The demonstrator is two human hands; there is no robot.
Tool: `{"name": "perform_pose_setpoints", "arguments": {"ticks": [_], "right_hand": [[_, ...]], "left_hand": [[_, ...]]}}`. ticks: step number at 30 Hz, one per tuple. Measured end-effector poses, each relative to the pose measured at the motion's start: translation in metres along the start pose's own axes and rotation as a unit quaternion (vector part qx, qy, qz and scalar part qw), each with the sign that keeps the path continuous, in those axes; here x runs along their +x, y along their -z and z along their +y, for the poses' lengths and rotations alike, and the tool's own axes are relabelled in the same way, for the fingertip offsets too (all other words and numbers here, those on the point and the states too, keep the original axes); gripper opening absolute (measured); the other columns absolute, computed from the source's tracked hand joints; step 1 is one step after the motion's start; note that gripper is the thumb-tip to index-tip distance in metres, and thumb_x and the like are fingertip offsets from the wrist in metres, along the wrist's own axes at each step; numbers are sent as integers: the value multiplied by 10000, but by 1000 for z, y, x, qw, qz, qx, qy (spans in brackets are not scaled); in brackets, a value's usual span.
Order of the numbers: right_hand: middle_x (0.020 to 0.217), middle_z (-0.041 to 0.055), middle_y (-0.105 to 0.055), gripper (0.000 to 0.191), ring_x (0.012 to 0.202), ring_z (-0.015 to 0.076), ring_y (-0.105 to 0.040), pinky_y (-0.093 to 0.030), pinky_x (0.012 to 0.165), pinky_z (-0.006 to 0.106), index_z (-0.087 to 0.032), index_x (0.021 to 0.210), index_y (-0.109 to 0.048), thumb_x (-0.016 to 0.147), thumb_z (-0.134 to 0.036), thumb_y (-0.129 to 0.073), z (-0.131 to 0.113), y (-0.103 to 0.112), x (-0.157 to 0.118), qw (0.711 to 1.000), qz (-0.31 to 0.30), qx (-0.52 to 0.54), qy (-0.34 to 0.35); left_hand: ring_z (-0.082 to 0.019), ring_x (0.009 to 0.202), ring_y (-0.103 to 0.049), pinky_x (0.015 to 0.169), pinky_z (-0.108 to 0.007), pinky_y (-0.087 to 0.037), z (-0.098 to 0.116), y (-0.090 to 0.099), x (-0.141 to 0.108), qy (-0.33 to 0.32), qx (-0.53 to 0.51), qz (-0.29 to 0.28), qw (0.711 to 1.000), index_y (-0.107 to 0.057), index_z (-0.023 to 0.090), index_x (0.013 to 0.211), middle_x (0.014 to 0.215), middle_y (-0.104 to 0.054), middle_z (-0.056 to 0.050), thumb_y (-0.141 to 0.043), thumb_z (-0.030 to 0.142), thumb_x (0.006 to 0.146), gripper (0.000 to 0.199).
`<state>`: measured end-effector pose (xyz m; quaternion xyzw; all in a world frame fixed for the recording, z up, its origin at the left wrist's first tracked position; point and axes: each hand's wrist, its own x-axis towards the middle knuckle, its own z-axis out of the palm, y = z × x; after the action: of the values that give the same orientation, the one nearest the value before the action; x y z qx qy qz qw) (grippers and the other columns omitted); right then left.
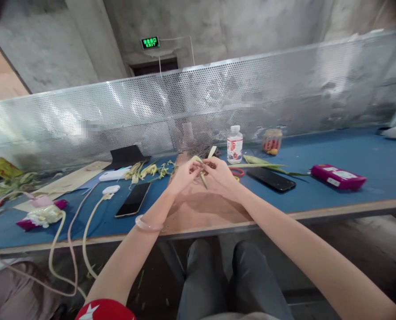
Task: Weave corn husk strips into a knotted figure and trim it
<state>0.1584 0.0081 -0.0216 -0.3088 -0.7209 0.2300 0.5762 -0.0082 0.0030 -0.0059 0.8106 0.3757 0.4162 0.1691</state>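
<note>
Green leaf strip (203, 180) is what you have in work, held up over the brown board (191, 213) in front of you, near the middle of the table's long edge. One end points down below your fingertips, and a pale strip end (212, 151) stands up behind your hands; whether both belong to one piece, you cannot tell from here. The handling looks to be partway through: the leaf is in your grasp and not set down, and its middle is hidden by your fingers, so any fold or knot in it cannot be made out. More material lies unused to your right, where a long leaf (263, 166) stretches across the blue table, partly over the black phone (271, 179). On your left, a row of pale green pieces (148, 170) rests on the table; they may be finished ones, but that is only a judgement.

As for your fingers, they are nearly closed on both sides. Your left hand (184, 175) has its thumb and fingers drawn into a narrow pinch on the leaf. Your right hand (220, 172) pinches it too, fingers curled, with the tips close to those of the left. Whether the two sets of fingertips touch is too small to tell. Behind your hands sits a dark wiry tangle (201, 150), with the white bottle (234, 146) to its right.
</note>
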Motion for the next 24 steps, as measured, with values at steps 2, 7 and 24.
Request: {"name": "perform_pose_setpoints", "arguments": {"ticks": [2,7,24], "right_hand": [[870,71,-669,207,751,159,-606,-497,689,294,-151,894,-669,794,-295,-560,-2,0,-1,1000,4,12,-1],[759,35,-642,166,653,131,-581,-485,611,256,-154,839,-663,780,-267,-557,-5,0,-2,999,-8,52,-9],[898,70,-683,261,714,153,-593,-492,700,298,-155,976,-669,757,-141,-528,5,3,1,995,17,-90,49]], "left_hand": [[-149,689,-615,643,-270,-481,-1,0,1,3,-10,-6,1000,-557,173,961,796,-634,-30,-547,334,824,212],[-160,719,-623,684,-298,-490,-3,1,2,20,-34,-38,998,-557,166,946,797,-640,-40,-574,316,809,204],[-220,914,-580,866,-364,-385,-6,9,4,-103,280,21,954,-683,224,930,940,-704,-55,-594,290,822,155]]}}
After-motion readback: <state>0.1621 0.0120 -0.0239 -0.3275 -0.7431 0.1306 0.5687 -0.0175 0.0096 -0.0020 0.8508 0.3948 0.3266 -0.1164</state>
